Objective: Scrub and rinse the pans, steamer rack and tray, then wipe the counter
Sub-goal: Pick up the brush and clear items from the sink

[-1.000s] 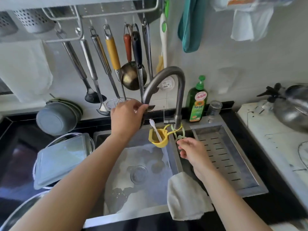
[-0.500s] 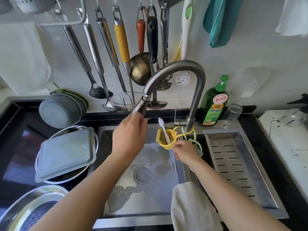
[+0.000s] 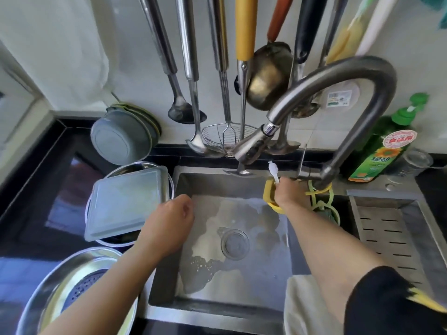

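A grey-blue rectangular tray point(image 3: 125, 201) lies upside down on a round steel pan point(image 3: 135, 166) left of the sink point(image 3: 217, 184). At the bottom left, a second steel pan point(image 3: 48, 286) holds a perforated steamer rack point(image 3: 84, 284). My left hand point(image 3: 169, 221) hovers over the sink's left edge beside the tray's right corner, fingers loosely curled, holding nothing. My right hand point(image 3: 290, 192) reaches into the yellow holder point(image 3: 268, 189) hung on the faucet point(image 3: 338, 76). Its fingers are hidden, and a white brush point(image 3: 273, 169) stands just beside it.
Ladles and skimmers point(image 3: 191, 68) hang low over the sink's back edge. A green soap bottle point(image 3: 382, 153) and a clear cup point(image 3: 416, 160) stand at the right. A white cloth point(image 3: 307, 305) drapes over the sink divider beside the slotted drain tray point(image 3: 391, 233). Grey bowls point(image 3: 121, 139) lean on the wall.
My left hand has let go of the faucet spout and dropped left toward the tray's corner. My right hand has moved up into the yellow holder. The camera has moved in closer.
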The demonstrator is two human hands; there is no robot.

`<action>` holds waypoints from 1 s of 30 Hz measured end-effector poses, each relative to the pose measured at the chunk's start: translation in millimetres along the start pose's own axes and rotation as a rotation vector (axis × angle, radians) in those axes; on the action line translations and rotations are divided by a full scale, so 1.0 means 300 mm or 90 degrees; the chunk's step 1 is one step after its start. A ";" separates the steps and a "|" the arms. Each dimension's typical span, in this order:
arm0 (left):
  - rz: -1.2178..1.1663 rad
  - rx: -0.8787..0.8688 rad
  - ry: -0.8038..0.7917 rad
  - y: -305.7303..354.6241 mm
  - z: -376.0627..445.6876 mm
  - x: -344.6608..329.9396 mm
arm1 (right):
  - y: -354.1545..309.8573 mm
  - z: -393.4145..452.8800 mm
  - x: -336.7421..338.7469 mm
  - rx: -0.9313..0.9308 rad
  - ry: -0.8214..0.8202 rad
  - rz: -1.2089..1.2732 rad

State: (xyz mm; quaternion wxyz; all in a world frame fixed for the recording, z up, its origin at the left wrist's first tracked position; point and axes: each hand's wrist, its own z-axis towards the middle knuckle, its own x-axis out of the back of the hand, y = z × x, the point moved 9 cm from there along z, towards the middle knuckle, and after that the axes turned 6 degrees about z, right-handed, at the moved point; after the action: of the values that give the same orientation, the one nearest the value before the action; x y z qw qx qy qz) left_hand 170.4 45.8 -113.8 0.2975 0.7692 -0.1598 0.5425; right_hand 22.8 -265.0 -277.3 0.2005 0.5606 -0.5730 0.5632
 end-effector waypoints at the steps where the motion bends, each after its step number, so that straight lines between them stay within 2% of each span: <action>1: -0.014 0.003 -0.018 -0.004 -0.010 -0.018 | 0.002 0.001 0.000 0.003 0.002 0.006; 6: -0.080 0.020 -0.051 0.026 -0.051 -0.071 | 0.016 -0.029 0.049 0.036 0.033 0.125; 12: -0.277 0.008 -0.046 0.233 -0.120 -0.177 | 0.077 -0.353 0.237 0.104 0.081 0.434; 15: -0.417 -0.030 -0.059 0.430 -0.166 -0.208 | 0.082 -0.554 0.348 0.145 0.014 0.529; 17: -0.514 -0.052 -0.111 0.552 -0.193 -0.239 | 0.093 -0.644 0.385 0.184 -0.064 0.506; 21: -0.560 -0.074 -0.225 0.724 -0.236 -0.315 | 0.176 -0.695 0.448 0.156 -0.100 0.404; 25: -0.611 0.024 -0.259 0.850 -0.187 -0.360 | 0.271 -0.641 0.558 0.116 -0.176 0.283; 26: -0.638 0.048 -0.288 0.895 -0.163 -0.364 | 0.305 -0.576 0.640 0.106 -0.136 0.251; 30: -0.677 0.059 -0.388 1.124 -0.031 -0.356 | 0.335 -0.252 1.070 0.127 0.153 0.206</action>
State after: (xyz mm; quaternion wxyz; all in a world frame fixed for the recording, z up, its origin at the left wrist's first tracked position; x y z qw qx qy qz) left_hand -66.6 -216.7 -115.1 0.4344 0.8762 0.1921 0.0817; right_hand -188.4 -359.4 -21.5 0.1177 0.4073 -0.5689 0.7047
